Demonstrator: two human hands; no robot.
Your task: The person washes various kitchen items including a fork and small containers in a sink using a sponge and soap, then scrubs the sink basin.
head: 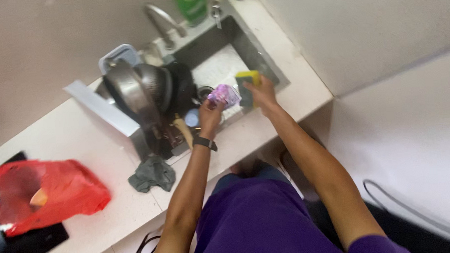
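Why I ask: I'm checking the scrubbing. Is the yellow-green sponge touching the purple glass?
Cannot tell. In the head view the sponge in the right hand sits right beside the purple glass held by the left hand; blur hides any gap.

Sink (pixel 262 49), at 12 o'clock: brushed metal, dull sheen. Faucet (pixel 160 20): polished metal, glossy. Stacked pots (pixel 137 90), at 10 o'clock of the sink: smooth metal, reflective; one dark, matt. Sponge (pixel 248 79) in right hand (pixel 261 94): yellow foam with a rough dark-green scouring face. Small item (pixel 223 95) in left hand (pixel 209 117): purple, glossy, material unclear. Rag (pixel 152 173), at 8 o'clock: grey cloth, matt, crumpled. Bag (pixel 46 192), at 9 o'clock: thin red plastic, translucent, shiny. Countertop (pixel 84 143): pale, smooth, matt.
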